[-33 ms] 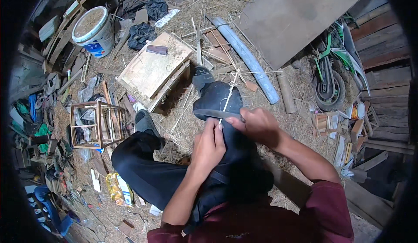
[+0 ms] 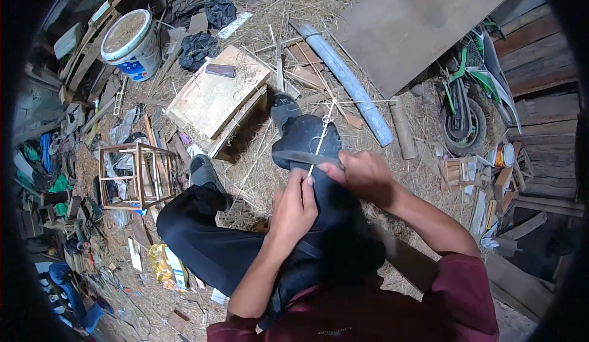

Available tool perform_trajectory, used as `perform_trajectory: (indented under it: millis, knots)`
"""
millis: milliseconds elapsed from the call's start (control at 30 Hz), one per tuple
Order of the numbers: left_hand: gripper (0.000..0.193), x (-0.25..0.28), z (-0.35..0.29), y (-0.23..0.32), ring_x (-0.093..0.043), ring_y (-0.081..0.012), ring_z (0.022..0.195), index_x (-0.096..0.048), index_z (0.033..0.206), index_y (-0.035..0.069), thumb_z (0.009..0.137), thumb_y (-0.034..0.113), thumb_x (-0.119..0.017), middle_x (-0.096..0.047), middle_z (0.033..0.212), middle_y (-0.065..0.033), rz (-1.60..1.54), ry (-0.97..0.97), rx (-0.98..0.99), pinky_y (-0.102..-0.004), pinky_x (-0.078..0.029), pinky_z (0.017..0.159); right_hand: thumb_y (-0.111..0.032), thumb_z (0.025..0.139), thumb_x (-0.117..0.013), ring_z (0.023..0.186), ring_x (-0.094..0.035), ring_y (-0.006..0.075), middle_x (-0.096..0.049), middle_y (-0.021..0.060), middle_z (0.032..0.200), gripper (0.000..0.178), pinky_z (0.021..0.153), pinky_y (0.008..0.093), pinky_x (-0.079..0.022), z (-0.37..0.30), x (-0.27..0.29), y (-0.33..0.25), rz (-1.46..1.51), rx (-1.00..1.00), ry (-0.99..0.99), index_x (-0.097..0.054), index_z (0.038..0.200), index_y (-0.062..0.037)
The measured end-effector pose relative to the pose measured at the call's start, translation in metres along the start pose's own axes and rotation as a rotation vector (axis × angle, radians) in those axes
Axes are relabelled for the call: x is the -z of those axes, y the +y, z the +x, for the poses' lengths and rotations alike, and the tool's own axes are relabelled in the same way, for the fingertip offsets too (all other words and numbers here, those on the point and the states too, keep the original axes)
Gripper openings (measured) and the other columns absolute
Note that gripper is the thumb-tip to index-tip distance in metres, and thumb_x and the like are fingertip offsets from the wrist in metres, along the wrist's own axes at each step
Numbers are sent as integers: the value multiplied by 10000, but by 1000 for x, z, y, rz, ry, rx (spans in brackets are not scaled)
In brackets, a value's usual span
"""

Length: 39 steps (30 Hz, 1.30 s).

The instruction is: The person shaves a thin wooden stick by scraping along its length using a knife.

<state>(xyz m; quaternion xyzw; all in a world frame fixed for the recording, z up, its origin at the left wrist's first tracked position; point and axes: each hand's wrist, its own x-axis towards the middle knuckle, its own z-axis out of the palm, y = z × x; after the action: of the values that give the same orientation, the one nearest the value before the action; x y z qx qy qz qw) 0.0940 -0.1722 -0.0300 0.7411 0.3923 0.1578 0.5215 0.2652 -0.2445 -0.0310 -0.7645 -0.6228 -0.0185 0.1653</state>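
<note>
My left hand [image 2: 291, 212] pinches the near end of a thin pale wooden strip [image 2: 323, 130]. The strip runs away from me over my dark-trousered knee [image 2: 304, 134], and a thin curl of shaving shows along its far part. A knife is gripped in my right hand [image 2: 367, 175], its handle mostly hidden by the fingers. The grey knife blade [image 2: 294, 157] points left and lies across the strip, just beyond my left fingertips. Both hands are close together above the knee.
Ahead stands a pale wooden block [image 2: 211, 99] with a small dark bar [image 2: 221, 69] on top. A stick-built frame [image 2: 140, 176] and a white bucket [image 2: 127, 41] are at left. Right lie a grey-blue tube [image 2: 351, 81], a flat board [image 2: 423, 23] and a green two-wheeler [image 2: 466, 106]. Straw covers the floor.
The knife blade has shifted slightly away from me along the strip and changed its tilt. My hands stay nearly in place.
</note>
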Motion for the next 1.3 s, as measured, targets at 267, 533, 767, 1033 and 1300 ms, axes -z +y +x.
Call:
perform_trajectory:
  millis: [267, 533, 767, 1033, 1300]
  knots:
    - [48, 22, -100, -21, -594, -350, 519, -515, 953, 45, 936, 79, -487, -547, 616, -174, -34, -80, 128, -402, -428, 471, -515, 890, -558, 447, -585, 336, -522, 147, 476, 525, 408, 424, -466, 4, -2, 24, 32, -78, -110, -533, 613, -70]
    - [184, 6, -40, -24, -431, -63, 527, -552, 902, 37, 993, 144, -435, -461, 593, -2, -437, -42, 143, -245, -353, 502, -509, 909, -534, 450, -577, 381, -500, 184, 456, 543, 422, 471, -469, -4, -3, 3, 166, -59, -116, -543, 615, -53]
    - [179, -11, 2, -16, -448, -89, 518, -539, 879, 28, 986, 129, -438, -457, 584, -52, -282, -8, 24, -281, -370, 498, -517, 875, -580, 446, -564, 352, -500, 152, 466, 495, 426, 437, -453, 2, 1, -1, 67, -21, -116, -542, 661, -72]
    - [152, 13, -55, -13, -427, -91, 453, -536, 901, 25, 984, 116, -448, -443, 539, -48, -227, -72, 168, -282, -343, 442, -613, 874, -509, 430, -605, 334, -524, 141, 454, 593, 357, 415, -465, 3, -8, 3, -68, -43, -49, -488, 586, -96]
    - [153, 22, -83, -13, -410, -31, 486, -535, 888, 29, 986, 124, -467, -454, 551, 13, -331, -82, 267, -228, -318, 442, -635, 875, -473, 452, -601, 347, -545, 163, 483, 600, 425, 451, -478, -5, -6, -4, -27, -144, -250, -514, 683, -68]
